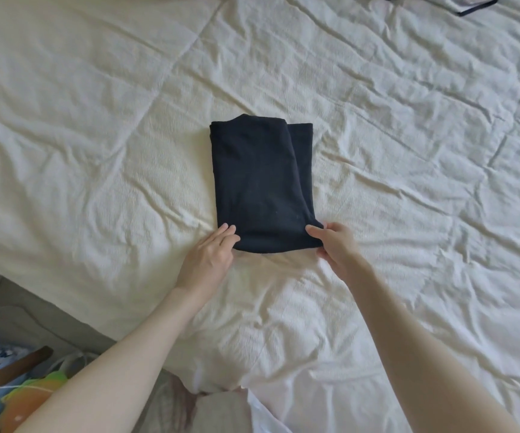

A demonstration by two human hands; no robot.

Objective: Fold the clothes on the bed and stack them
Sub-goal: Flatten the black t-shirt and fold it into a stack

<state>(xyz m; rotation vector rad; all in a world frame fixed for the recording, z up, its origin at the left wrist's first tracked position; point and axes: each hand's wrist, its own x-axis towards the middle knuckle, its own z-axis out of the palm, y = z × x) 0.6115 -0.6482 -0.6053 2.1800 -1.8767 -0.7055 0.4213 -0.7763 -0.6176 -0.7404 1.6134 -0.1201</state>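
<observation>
Folded black garment (260,185) mid-bed (408,151), left hand (210,256) flat-fingered touching its 7 o'clock corner, right hand (335,245) pinching its 5 o'clock corner, more clothes (458,3) at 1 o'clock

light cloth (458,3) cut off at top edge, perhaps clothing
</observation>
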